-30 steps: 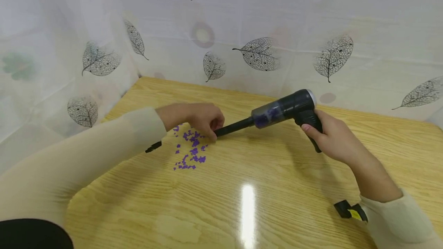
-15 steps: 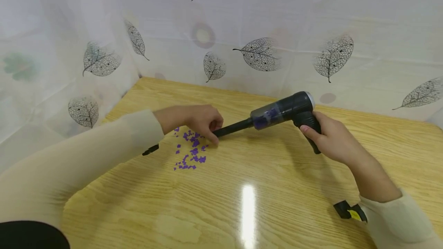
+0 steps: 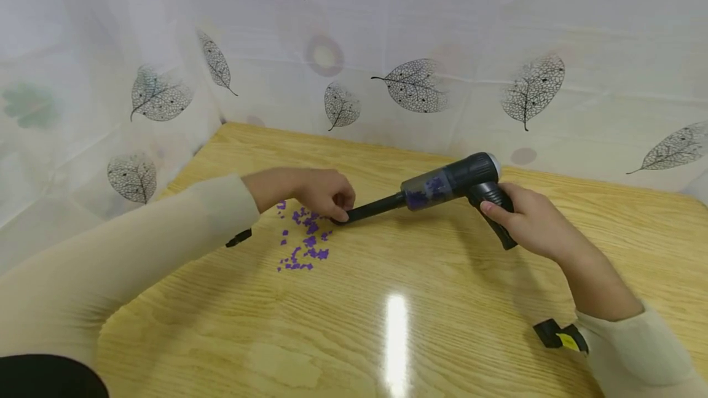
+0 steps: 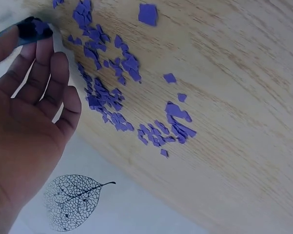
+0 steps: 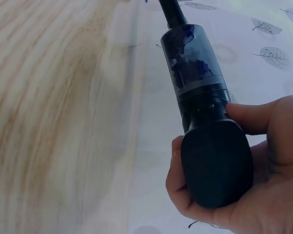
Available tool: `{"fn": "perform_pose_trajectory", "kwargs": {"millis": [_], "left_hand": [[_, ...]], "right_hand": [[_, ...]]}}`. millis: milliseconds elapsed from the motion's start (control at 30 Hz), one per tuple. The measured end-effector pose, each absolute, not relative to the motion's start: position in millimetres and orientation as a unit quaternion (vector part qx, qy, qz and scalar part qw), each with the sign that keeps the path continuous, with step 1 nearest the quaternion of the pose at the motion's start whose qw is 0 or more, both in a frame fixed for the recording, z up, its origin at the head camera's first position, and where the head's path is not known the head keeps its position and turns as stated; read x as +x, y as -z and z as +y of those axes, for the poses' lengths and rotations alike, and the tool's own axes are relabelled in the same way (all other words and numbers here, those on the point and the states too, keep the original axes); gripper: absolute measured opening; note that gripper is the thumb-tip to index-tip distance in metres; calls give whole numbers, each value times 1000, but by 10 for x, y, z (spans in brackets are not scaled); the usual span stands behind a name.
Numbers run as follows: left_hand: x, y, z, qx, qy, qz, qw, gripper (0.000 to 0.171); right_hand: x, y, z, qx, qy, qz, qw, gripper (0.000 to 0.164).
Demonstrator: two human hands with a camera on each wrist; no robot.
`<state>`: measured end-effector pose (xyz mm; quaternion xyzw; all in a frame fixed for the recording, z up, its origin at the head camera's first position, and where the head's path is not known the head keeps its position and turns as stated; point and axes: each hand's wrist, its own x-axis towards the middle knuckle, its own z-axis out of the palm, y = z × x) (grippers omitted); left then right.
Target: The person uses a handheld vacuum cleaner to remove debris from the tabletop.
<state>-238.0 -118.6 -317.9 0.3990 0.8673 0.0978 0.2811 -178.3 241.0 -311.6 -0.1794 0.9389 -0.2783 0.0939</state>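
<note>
My right hand [image 3: 531,220] grips the handle of a black handheld vacuum cleaner [image 3: 470,174], fingers wrapped round it in the right wrist view. Purple bits show inside its clear dust cup [image 5: 192,58]. The long narrow nozzle [image 3: 376,206] slants down to the left. Near its tip, my left hand [image 3: 326,192] pinches it between thumb and fingers. In the left wrist view a purple scrap shows at the nozzle's mouth [image 4: 38,29]. Scattered purple paper scraps [image 3: 311,241] lie on the table below and beside the left hand.
The wood-grain table [image 3: 442,312] ends at the back against a pale curtain [image 3: 420,23] printed with leaves, which also hangs along the left side. A dark rounded object [image 3: 50,376] sits at the lower left corner.
The vacuum cleaner's rear end has sunk a little and its nozzle lies flatter. The nozzle tip has shifted slightly left, with both hands still holding on.
</note>
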Motion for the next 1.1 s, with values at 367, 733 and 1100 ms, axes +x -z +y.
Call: {"fn": "perform_pose_trajectory", "kwargs": {"millis": [367,733,1100], "left_hand": [[-2388,3173,-1201,436,-96,852,273,9],[-2329,3169,-1250,412,-108,851,307,10],[-2292,3163,-1251,403,-110,840,346,30]], "right_hand": [[-1785,3147,2410,-193,283,935,94,51],[-1779,3161,2367,-230,275,931,71,49],[-1800,3200,2383,-232,280,927,95,45]]}}
